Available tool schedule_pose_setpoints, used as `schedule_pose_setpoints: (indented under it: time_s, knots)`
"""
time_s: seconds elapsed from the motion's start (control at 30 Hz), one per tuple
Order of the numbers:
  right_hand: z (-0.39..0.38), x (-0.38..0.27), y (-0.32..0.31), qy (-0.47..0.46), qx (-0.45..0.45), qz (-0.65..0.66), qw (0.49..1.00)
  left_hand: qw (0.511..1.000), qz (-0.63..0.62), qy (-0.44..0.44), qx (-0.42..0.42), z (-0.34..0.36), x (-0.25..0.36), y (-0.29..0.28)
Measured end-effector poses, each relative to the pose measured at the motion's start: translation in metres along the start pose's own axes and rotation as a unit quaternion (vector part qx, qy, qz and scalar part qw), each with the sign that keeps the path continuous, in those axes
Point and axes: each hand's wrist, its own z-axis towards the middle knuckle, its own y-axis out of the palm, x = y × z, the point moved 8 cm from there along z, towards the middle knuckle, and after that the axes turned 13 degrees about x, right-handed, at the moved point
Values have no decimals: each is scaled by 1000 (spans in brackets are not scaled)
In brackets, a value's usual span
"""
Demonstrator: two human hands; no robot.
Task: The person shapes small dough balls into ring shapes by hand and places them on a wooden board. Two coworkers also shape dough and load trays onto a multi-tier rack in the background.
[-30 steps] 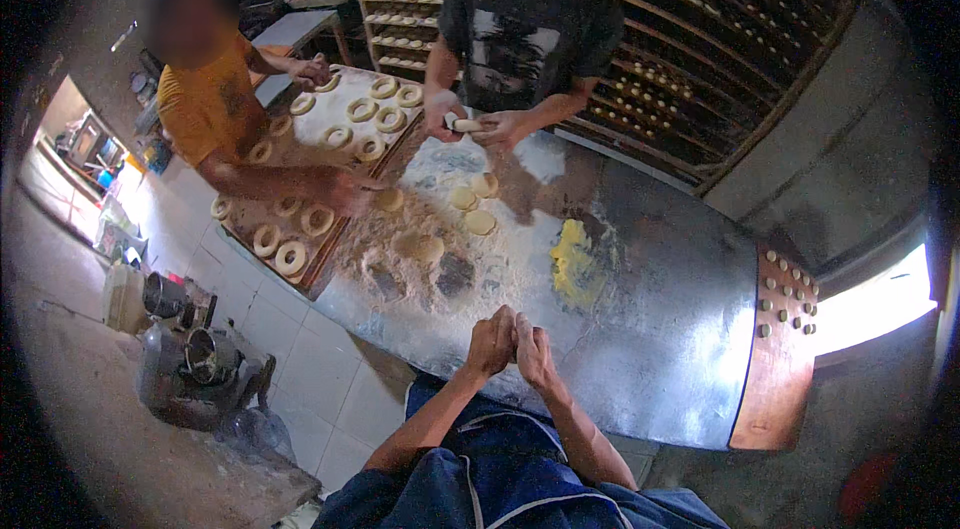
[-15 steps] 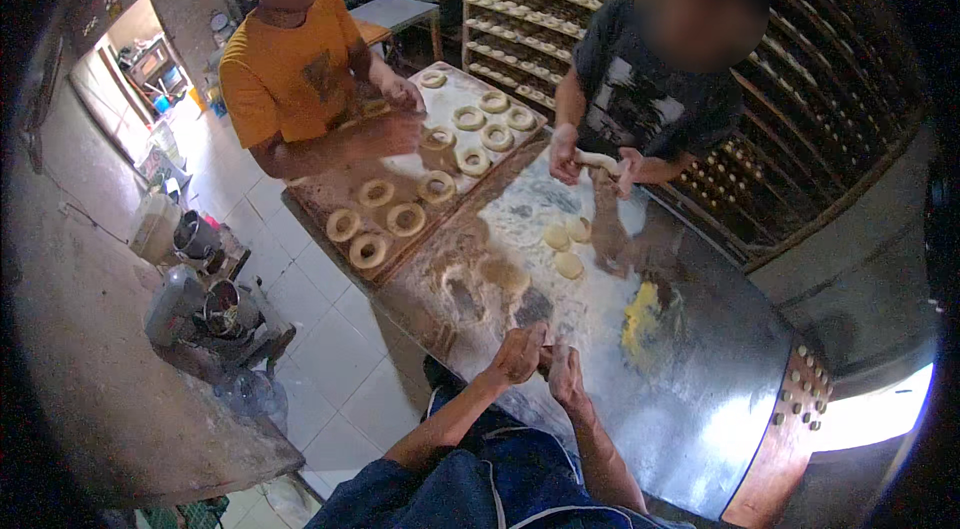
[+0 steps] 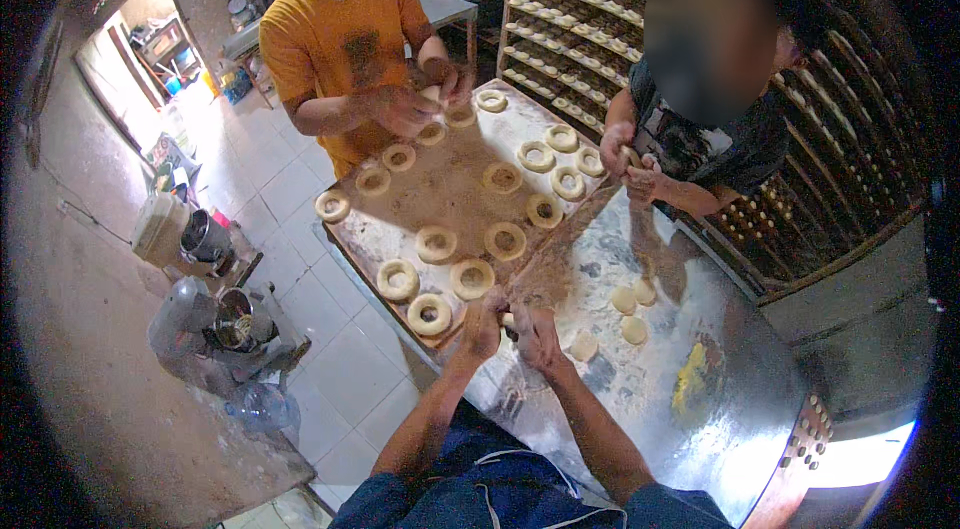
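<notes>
- Two bare hands, the left hand (image 3: 483,327) and the right hand (image 3: 538,334), are close together in the lower middle of the head view, with one small pale dough piece (image 3: 509,320) between them.
- The left fingers are curled and closed on one end of it; the right fingers are bent round the other end. Single fingertips are too small to tell apart.
- Both hands appear by the near end of a floured board (image 3: 430,204); whether they touch anything below cannot be told.
- Many dough rings (image 3: 472,279) lie flat on that board, some just beyond the left hand.
- To the right, a metal table (image 3: 640,434) carries patches of flour, with one flat dough round (image 3: 584,345) near the right hand and three more (image 3: 633,330) grouped farther off.
- A yellow smear (image 3: 690,381) marks the table beyond these rounds.
- Across the board, a co-worker in an orange shirt (image 3: 345,39) bends over the rings; a co-worker in a dark shirt (image 3: 690,144) stands at the table's far side, before a rack (image 3: 575,39) with rows of pale pieces.
- A mixer (image 3: 180,314) and a clear bottle (image 3: 262,407) sit at lower left, beside the tiled floor (image 3: 350,379).
</notes>
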Motion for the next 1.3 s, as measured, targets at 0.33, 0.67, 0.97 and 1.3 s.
schedule_pose_setpoints:
  time_s: [0.33, 0.67, 0.97, 1.3]
  knots:
    - [167, -50, 23, -34, 108, -209, 971, 935, 301, 41, 183, 204, 47, -57]
    - [-10, 40, -139, 166, 231, -305, 909, 764, 614, 175, -95, 254, -43, -64]
    - [-81, 59, -171, 112, 188, -453, 864, 898, 332, 284, 48, 97, 36, 44]
    - [-120, 42, -182, 115, 268, -10, 957, 955, 184, -52, -229, -110, -66, 127]
